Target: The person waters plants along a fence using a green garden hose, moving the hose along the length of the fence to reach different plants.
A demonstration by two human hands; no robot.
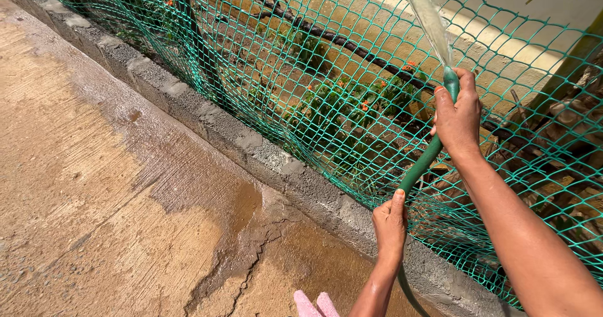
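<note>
right now we are watering the planted bed behind the green mesh fence, and the step in hand looks like the spraying itself. our right hand is closed in a fist around the end of the green garden hose, the thumb seemingly pressed at the mouth, and a stream of water leaves it upward and away, over the top of the mesh. our left hand is wrapped around the same hose lower down, thumb laid along it, steadying the run that drops out of view at the bottom edge. so the hose sits between both hands, just on our side of the fence, above the grey concrete block curb

behind the mesh we see small plants with orange flowers in dry soil, a dark pipe or branch lying across the bed, and a pale wall beyond. the cracked concrete path beside the curb carries a damp patch. something pink shows at the bottom edge; we cannot tell what it is

we judge the next move calls for a firm grip at the nozzle end, with the lower hand feeding slack, so the stream can be swung to land on the flowers rather than the wall
</note>
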